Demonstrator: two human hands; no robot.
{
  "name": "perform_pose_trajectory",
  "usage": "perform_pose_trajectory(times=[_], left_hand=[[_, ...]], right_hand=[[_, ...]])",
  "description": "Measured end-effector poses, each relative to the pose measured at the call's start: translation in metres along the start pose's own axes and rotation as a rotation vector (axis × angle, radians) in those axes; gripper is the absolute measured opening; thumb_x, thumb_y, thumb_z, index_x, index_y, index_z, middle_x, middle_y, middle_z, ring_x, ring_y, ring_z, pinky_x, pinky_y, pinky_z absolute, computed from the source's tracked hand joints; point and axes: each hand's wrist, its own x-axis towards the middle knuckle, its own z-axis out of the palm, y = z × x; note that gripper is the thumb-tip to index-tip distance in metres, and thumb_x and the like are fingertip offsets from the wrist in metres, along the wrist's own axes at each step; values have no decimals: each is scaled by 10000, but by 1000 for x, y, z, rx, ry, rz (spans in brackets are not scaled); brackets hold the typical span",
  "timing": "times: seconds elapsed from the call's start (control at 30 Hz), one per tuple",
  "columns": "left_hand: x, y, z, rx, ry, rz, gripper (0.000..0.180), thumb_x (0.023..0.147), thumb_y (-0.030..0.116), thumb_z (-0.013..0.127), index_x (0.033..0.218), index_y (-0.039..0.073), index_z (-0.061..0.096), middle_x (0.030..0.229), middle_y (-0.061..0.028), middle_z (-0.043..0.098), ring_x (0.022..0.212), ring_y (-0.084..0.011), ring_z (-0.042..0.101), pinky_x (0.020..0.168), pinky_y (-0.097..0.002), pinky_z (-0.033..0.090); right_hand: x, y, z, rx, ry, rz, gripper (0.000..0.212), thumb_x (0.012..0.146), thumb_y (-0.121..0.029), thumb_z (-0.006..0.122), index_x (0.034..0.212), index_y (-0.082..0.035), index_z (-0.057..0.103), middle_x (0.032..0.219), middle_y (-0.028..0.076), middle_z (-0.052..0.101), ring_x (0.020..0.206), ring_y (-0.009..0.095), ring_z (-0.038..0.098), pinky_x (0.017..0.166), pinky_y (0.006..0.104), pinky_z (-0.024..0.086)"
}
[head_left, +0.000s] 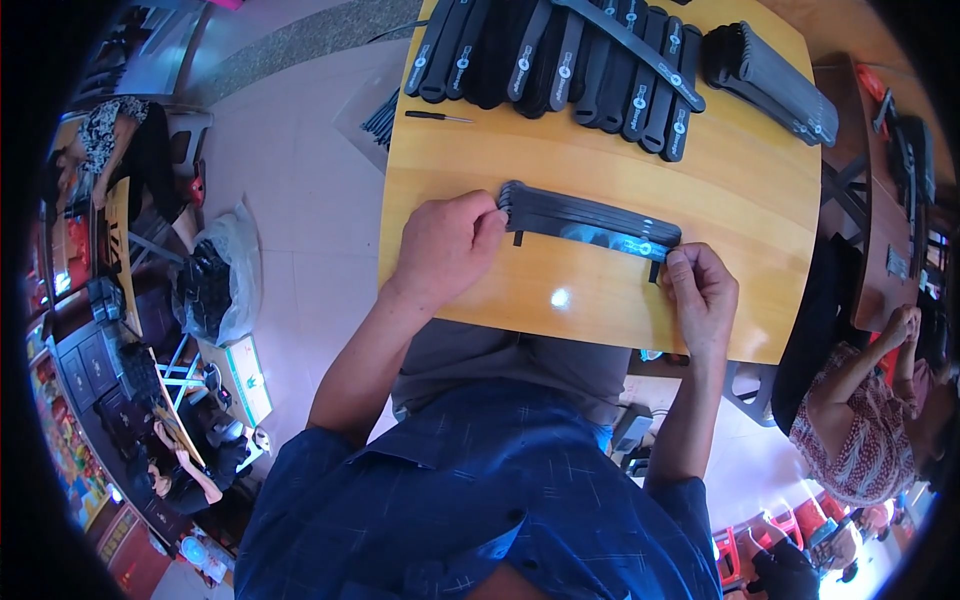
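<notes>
Head view: the left hand point(447, 246) and right hand point(706, 296) pinch opposite ends of a dark strap stack point(590, 222) over the wooden table point(455, 155)'s near half. Its alignment appears nearly complete; fanned straps point(638, 100) beyond apparently remain, beside a neater bundle point(768, 78).

Place: assembly workshop
Table point(450, 160): black strips point(465, 60) bunched along its far side
Co-workers point(850, 430): left and right of table

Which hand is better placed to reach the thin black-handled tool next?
Probably the left hand: at the left end of the stack of flat dark grey strips, it's closer to the thin black-handled tool; the right hand is at the right end.
</notes>
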Motion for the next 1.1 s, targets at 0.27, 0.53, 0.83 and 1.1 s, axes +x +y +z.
perform_pose_trajectory(times=[0.27, 0.53, 0.83, 1.1], left_hand=[[1, -4, 2, 2, 22, 27, 207, 950, 172, 683, 805, 30, 643, 664, -172, 628, 602, -353, 630, 584, -432, 481], [2, -5, 4, -7, 41, 53, 207, 953, 150, 693, 803, 20, 633, 623, -164, 591, 531, -303, 593, 534, -380, 438], [2, -1, 4, -35, 53, 25, 212, 937, 122, 705, 774, 22, 613, 582, -140, 541, 479, -252, 515, 508, -354, 398], [3, 3, 2, 33, 19, -25, 215, 922, 156, 702, 752, 51, 622, 662, -166, 638, 625, -384, 647, 593, -449, 502]], right_hand=[[1, -1, 2, -39, 9, 4, 162, 1035, -106, 657, 911, -1, 655, 709, -25, 590, 642, 38, 503, 603, 213, 421], [2, 1, 3, -46, 29, -2, 158, 1033, -103, 663, 917, 4, 663, 708, -28, 596, 639, 33, 507, 598, 207, 419], [2, -2, 5, -28, 26, 30, 152, 1029, -92, 663, 907, -1, 661, 703, -32, 606, 636, 20, 519, 599, 199, 425], [2, -5, 8, -96, 76, 19, 136, 1003, -77, 675, 897, 8, 666, 678, -28, 603, 623, 24, 520, 588, 204, 428]])
